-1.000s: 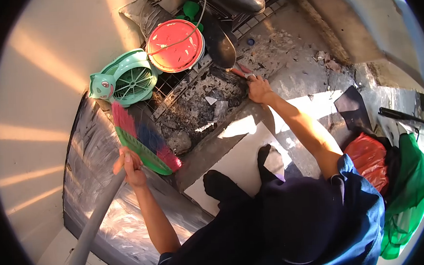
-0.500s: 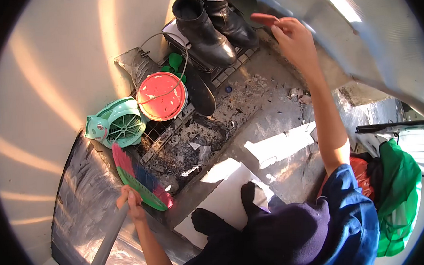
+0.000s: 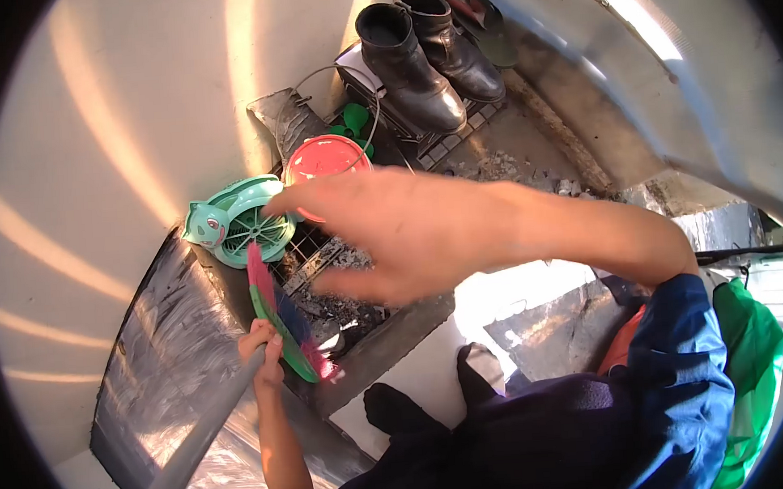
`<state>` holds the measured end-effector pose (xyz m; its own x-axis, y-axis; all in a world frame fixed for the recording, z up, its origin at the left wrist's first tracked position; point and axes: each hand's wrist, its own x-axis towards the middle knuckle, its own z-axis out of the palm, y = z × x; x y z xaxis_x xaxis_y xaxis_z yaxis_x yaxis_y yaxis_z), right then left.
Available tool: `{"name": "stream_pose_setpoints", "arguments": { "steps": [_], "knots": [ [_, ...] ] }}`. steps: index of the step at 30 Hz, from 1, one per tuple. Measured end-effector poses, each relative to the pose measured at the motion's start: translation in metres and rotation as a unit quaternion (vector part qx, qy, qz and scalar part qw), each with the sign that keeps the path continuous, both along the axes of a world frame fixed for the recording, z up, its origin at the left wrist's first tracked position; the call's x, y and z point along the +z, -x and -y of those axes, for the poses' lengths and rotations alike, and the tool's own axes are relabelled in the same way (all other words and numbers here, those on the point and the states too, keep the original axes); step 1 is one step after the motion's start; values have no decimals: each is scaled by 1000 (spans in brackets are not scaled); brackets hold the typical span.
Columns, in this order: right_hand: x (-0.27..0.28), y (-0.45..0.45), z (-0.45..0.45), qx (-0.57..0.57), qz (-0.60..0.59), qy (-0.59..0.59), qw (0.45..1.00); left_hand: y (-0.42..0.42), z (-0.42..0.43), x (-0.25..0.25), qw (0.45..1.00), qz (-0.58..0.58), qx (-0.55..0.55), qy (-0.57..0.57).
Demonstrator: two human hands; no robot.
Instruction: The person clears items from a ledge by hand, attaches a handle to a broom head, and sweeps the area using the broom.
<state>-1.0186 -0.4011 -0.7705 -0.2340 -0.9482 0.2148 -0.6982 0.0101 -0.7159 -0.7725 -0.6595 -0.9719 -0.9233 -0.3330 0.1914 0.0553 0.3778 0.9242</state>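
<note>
My left hand (image 3: 265, 349) is wrapped round the grey handle of a broom (image 3: 196, 427), close to its green head. The pink and dark blue bristles point toward the rack and debris. Across the middle, my right hand (image 3: 400, 235) is blurred, its fingers apart and nothing visible in it. Its fingertips overlap a teal plastic piece (image 3: 246, 219) with an animal face and spoked grille; I cannot tell whether they touch. Partly behind this hand is a bucket with a red lid (image 3: 325, 155) and a wire handle.
Black boots (image 3: 412, 73) stand on a rack at the back, with a slipper (image 3: 486, 28) beside them. Green fan blades (image 3: 355, 121) lie behind the bucket. Dirt and scraps (image 3: 343, 324) cover the floor. My feet rest on a white board (image 3: 435, 367); green cloth (image 3: 749, 375) is at right.
My right hand has swung from beside the boots down and left toward the teal piece, and the reddish object it held is gone from it. My left hand stays on the broom.
</note>
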Motion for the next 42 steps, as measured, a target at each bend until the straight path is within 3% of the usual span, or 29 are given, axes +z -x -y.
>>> {"name": "stream_pose_setpoints", "arguments": {
  "steps": [1,3,4,7,10,13,15,16,19,21,24,27,31,36,38,42],
  "knots": [
    [6,-23,14,36,20,52,998,-5,8,-5,999,-6,-33,26],
    [19,-49,43,80,29,125,988,-29,17,-28,984,125,100,-77],
    [27,-57,57,80,18,150,985,-19,16,-13,985,132,83,-73],
    [53,-54,95,127,20,63,990,27,22,35,992,98,-60,-54],
    [60,-45,100,39,55,50,996,47,25,39,978,119,-134,-104],
    [12,-41,117,-14,-148,278,949,52,24,31,961,132,-190,-154],
    [15,-40,84,-76,20,147,986,59,-13,40,991,104,-78,-30],
    [9,-41,73,-89,59,139,985,62,-34,42,995,90,-19,31],
    [-24,-45,47,-133,192,94,968,63,-67,14,992,124,1,36],
    [-40,-51,30,-157,174,124,964,65,-92,-4,993,116,13,20],
    [-46,-67,-4,-206,229,79,948,67,-121,-27,998,70,5,-1],
    [-54,-82,-28,-239,131,68,960,68,-132,-36,1000,8,-2,19],
    [-68,-95,-22,-214,78,57,972,69,-124,-68,997,-48,48,35],
    [-94,-104,22,-132,21,49,990,48,-85,-105,999,17,46,17],
    [-103,-98,48,-146,89,28,985,48,-69,-108,997,31,67,30],
    [-84,-82,85,-176,205,-26,962,73,-69,-109,992,66,98,-53]
  ]
}}
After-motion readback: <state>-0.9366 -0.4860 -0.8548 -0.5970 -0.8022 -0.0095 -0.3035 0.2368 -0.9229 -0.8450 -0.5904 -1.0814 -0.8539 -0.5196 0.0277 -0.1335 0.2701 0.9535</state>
